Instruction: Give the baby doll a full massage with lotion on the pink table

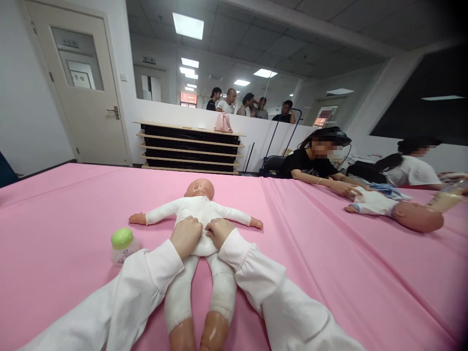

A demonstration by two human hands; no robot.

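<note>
A baby doll with a white cloth body lies on its back on the pink-covered table, its arms spread wide and its legs toward me. My left hand rests on the doll's belly with the fingers curled in. Close beside it, my right hand is also closed, its thumb and fingers bent together against the cloth. Whether either hand pinches the cloth is hidden. Left of the doll stands a clear jar with a green lid, next to my left sleeve.
The pink cloth has folds running along the right. Across the table a person in black handles another doll; a second person in white sits beyond. A stacked rack with a pink bag stands against the wall.
</note>
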